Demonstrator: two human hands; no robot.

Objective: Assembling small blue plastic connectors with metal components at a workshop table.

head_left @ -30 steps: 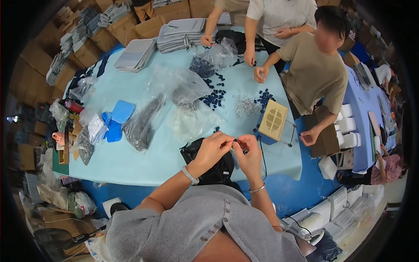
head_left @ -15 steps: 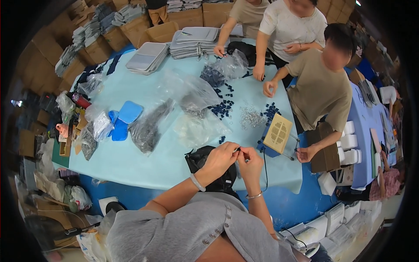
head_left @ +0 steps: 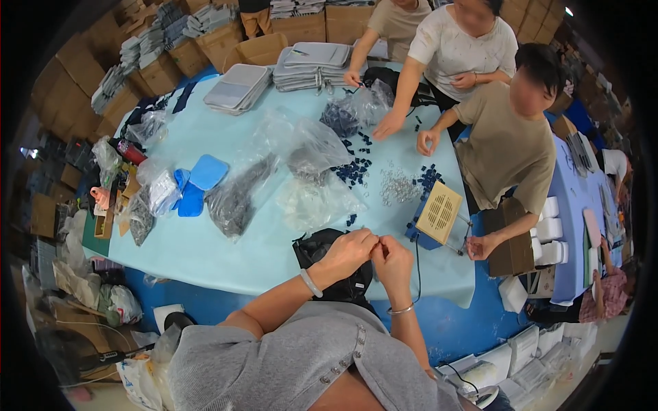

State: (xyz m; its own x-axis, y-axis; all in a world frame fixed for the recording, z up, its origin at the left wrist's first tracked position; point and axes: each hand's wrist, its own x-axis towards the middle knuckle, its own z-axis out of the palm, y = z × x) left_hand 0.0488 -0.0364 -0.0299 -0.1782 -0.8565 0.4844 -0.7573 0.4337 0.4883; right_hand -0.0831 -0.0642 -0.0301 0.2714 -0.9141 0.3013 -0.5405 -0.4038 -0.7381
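Observation:
My left hand (head_left: 348, 255) and my right hand (head_left: 393, 268) meet above the table's near edge, fingertips pinched together. Whatever lies between them is too small and covered to make out. Just below and to the left, a black bag (head_left: 312, 248) lies partly behind my left hand and wrist. Beyond my hands are a few dark blue small pieces (head_left: 351, 220) and a clear plastic bag (head_left: 305, 203). To the right of my right hand stands a blue machine with a beige perforated cover (head_left: 439, 214), its black cord (head_left: 417, 267) hanging down.
On the light blue table (head_left: 178, 253) lie a dark blue pile (head_left: 351, 170), silvery small parts (head_left: 394, 185), a bag of grey parts (head_left: 236, 205), blue pouches (head_left: 208, 172) and stacked grey cases (head_left: 236, 89). Co-workers stand at the far right side; one's hand (head_left: 482, 247) is beside the machine.
A small dark piece that showed between my fingertips is now hidden by them. Across the table, the white-shirted co-worker's hand has reached left over the table. My hands stay nearly in place.

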